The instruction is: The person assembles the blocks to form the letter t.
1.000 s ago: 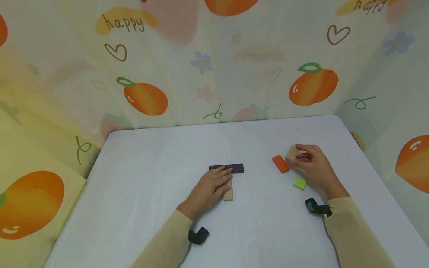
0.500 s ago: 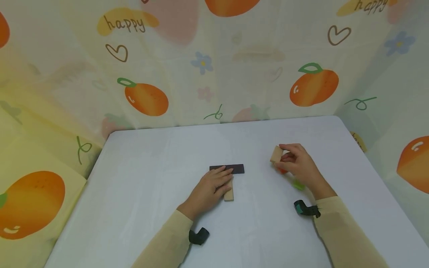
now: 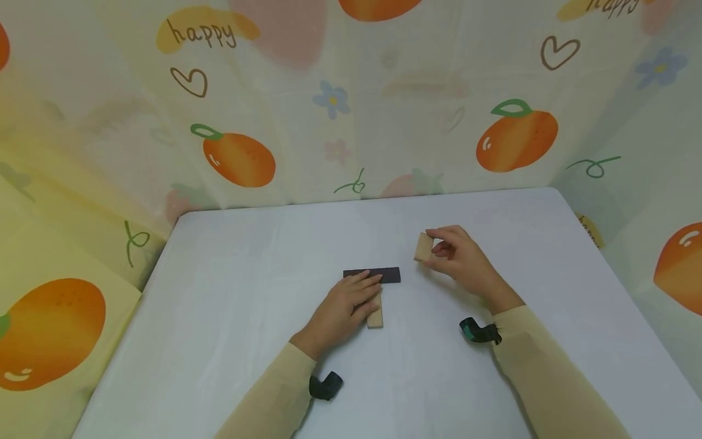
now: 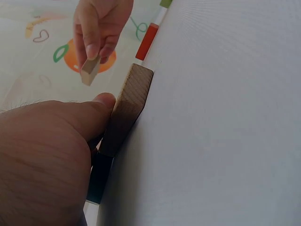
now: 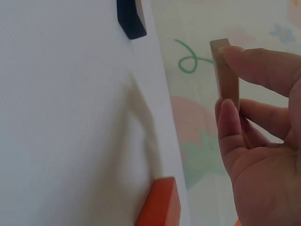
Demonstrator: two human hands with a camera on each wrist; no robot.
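Observation:
My left hand [image 3: 341,316] rests on two blocks in the middle of the table, its fingers extended. One is a flat dark block [image 3: 390,275] lying crosswise. The other, a plain wooden block [image 3: 375,319], runs from it toward me, partly hidden by the hand; together they look like a T. In the left wrist view the thumb [image 4: 104,100] lies against the wooden block's side. Farther right, my right hand [image 3: 466,265] pinches a small plain wooden block [image 3: 423,247] between thumb and fingers. This block [image 5: 228,77] is held above the table, its shadow falling below.
An orange block [image 4: 146,41] and a green block [image 4: 166,3] lie on the white table [image 3: 247,292] to the right; the right hand and forearm hide both in the head view. A patterned cloth [image 3: 417,134] hangs behind the table's back edge.
My right hand has moved left with the small wooden block, passing over the orange and green blocks toward the dark one. The left hand has stayed in place.

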